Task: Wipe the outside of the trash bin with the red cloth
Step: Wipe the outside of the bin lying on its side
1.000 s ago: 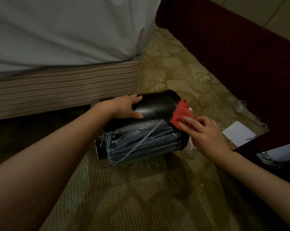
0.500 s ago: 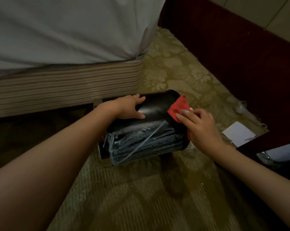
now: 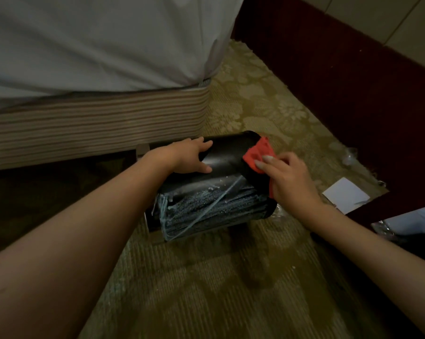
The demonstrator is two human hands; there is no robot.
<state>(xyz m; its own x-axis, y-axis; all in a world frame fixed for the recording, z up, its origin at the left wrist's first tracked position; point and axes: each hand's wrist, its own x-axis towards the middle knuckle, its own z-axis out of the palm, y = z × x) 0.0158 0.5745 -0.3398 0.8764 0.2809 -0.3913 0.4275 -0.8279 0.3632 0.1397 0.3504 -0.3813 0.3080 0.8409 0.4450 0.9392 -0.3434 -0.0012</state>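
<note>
Though half under right hand [image 3: 288,178], cloth [image 3: 257,152].

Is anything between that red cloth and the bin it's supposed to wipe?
Nothing visible. The right hand presses the red cloth onto the trash bin; the left hand rests on it further left, apart from the cloth.

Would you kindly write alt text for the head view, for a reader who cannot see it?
A person's right hand presses a red cloth against one end of a black trash bin lying on its side on carpet, while the left hand rests on it beside a bed.
</note>
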